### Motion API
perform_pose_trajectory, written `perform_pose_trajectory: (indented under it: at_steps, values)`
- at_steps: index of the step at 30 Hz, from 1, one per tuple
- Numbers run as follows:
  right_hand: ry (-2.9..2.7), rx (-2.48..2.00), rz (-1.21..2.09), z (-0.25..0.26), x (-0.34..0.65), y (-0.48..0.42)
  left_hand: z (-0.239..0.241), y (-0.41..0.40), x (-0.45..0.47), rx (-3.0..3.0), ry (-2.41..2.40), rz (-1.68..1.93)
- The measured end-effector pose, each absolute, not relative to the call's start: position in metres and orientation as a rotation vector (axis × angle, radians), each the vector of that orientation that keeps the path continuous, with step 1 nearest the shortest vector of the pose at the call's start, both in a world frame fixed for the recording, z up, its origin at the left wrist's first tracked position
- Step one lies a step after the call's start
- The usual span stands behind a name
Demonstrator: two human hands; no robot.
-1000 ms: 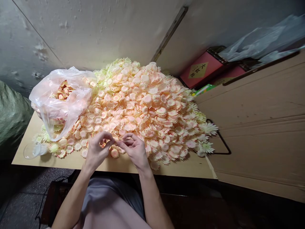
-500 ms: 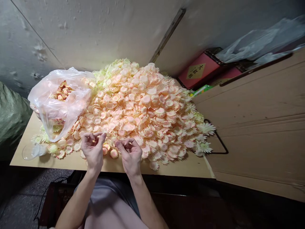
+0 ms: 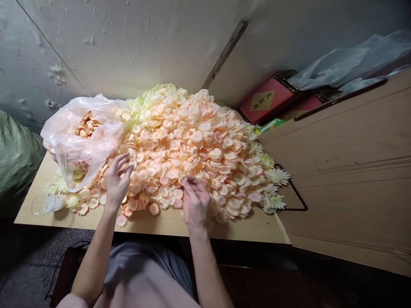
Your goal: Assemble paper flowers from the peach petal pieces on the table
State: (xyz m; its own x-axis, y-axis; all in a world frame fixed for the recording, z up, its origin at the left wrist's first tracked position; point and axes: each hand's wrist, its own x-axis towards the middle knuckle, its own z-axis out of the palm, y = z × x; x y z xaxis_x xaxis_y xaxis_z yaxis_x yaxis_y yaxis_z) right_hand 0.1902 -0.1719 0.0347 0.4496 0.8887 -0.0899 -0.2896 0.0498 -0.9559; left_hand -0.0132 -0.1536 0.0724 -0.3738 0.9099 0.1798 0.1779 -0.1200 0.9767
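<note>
A big heap of peach and cream flower-shaped pieces (image 3: 195, 141) covers a wooden board (image 3: 160, 222). My left hand (image 3: 116, 182) hovers over the heap's left front edge near the plastic bag, its fingers apart and holding nothing that I can see. My right hand (image 3: 195, 200) rests on the heap's front middle, fingers drawn together in a pinch among the flower pieces; what they pinch is too small to make out.
A clear plastic bag (image 3: 81, 139) with more flower pieces sits at the left of the heap. A red box (image 3: 266, 98) stands behind on the right, beside a large cardboard sheet (image 3: 346, 171). A green sack (image 3: 16, 158) lies at far left.
My hands were pinched together at the heap's front. They have moved apart: the left went up and left toward the bag with fingers spread, the right shifted right onto the heap.
</note>
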Motion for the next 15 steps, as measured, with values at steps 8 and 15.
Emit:
perform_pose_trajectory:
  at_steps: [8,15]
  values:
    - [-0.749,-1.338,0.933,0.023,0.185,-0.173,0.065,-0.168,-0.037,1.357,1.719,1.446]
    - [-1.445,-1.34,0.58,0.058,0.174,-0.136,0.06,-0.188,-0.04,1.814,1.677,0.972]
